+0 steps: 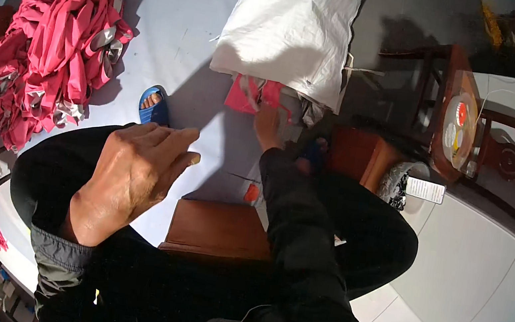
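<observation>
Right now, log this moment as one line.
left hand: open, raised, empty | right hand: reaching pink cloth under white sack

Garment pile far left; sack ahead w/ cloth under; stool below.

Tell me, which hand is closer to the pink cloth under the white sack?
The right hand touches the pink cloth by the white sack. The left hand hovers open, well back over the knee.
</observation>
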The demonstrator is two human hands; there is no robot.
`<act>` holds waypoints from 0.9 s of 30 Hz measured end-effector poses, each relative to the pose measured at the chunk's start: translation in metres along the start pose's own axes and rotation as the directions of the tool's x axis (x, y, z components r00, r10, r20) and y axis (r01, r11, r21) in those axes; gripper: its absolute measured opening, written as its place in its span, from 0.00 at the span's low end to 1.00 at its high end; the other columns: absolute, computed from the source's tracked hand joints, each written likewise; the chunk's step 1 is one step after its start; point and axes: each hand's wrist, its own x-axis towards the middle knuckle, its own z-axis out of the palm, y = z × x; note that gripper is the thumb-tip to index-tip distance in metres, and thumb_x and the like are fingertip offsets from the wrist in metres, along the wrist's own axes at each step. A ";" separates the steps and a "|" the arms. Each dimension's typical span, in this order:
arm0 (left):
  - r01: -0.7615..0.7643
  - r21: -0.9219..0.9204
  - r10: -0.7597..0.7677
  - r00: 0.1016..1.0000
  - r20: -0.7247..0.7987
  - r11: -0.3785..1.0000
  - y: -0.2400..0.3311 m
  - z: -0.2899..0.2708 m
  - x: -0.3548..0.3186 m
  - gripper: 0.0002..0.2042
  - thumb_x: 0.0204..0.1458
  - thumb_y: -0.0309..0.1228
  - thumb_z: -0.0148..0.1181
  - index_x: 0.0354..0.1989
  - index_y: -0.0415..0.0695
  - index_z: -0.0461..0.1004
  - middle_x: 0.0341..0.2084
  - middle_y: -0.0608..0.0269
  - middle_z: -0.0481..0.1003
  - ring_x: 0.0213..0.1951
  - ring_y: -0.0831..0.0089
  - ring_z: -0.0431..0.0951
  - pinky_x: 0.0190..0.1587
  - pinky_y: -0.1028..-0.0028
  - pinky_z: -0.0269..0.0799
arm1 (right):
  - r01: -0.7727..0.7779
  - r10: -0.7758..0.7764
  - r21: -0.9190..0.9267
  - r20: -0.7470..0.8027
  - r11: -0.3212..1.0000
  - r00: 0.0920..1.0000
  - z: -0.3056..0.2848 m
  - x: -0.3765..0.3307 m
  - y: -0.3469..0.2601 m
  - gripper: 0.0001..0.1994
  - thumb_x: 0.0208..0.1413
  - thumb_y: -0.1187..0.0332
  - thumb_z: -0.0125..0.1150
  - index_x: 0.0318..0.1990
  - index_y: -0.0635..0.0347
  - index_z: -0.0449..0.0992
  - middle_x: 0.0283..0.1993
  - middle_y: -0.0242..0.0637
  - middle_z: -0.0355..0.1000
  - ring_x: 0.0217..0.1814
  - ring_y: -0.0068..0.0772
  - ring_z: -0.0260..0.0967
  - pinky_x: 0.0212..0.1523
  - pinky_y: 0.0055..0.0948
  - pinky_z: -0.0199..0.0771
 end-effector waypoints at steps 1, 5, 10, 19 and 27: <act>0.034 0.045 -0.034 0.999 0.008 0.998 -0.004 -0.001 -0.008 0.11 0.53 0.26 0.67 0.43 0.39 0.77 0.28 0.51 0.78 0.32 0.52 0.79 0.34 0.60 0.74 | 0.092 -0.085 0.035 -0.151 0.995 0.985 -0.003 -0.019 -0.033 0.13 0.58 0.66 0.57 0.47 0.65 0.76 0.36 0.44 0.75 0.41 0.48 0.75 0.39 0.46 0.74; -0.036 0.105 0.038 0.999 -0.020 0.994 -0.006 -0.001 -0.008 0.08 0.55 0.28 0.64 0.42 0.40 0.76 0.26 0.50 0.78 0.32 0.52 0.80 0.33 0.59 0.73 | 0.128 -0.116 0.052 -0.180 0.990 0.977 0.001 -0.096 -0.044 0.13 0.54 0.68 0.58 0.45 0.64 0.76 0.34 0.43 0.73 0.40 0.47 0.73 0.41 0.47 0.74; -0.004 0.074 0.003 1.000 0.020 0.997 -0.009 -0.007 -0.012 0.08 0.58 0.32 0.60 0.41 0.40 0.76 0.23 0.46 0.76 0.31 0.48 0.80 0.33 0.56 0.73 | -0.075 -0.088 0.326 0.458 0.943 0.884 -0.018 -0.120 -0.083 0.10 0.52 0.68 0.57 0.38 0.63 0.79 0.36 0.51 0.76 0.42 0.55 0.76 0.44 0.51 0.76; -0.031 0.145 0.036 0.999 -0.031 0.989 -0.033 0.003 -0.016 0.09 0.57 0.34 0.61 0.40 0.41 0.77 0.24 0.43 0.76 0.32 0.43 0.78 0.35 0.53 0.73 | -0.034 -0.179 0.348 0.561 0.937 0.808 -0.028 -0.146 -0.106 0.12 0.49 0.65 0.59 0.36 0.63 0.82 0.36 0.55 0.78 0.45 0.63 0.75 0.45 0.57 0.76; 0.019 0.155 -0.022 1.000 0.016 0.988 -0.042 0.011 -0.009 0.10 0.55 0.34 0.63 0.37 0.39 0.77 0.27 0.44 0.78 0.35 0.42 0.78 0.37 0.52 0.74 | 0.126 -0.210 0.287 0.283 0.950 0.936 -0.063 -0.091 -0.052 0.12 0.56 0.65 0.61 0.44 0.58 0.83 0.36 0.46 0.80 0.41 0.46 0.78 0.43 0.43 0.77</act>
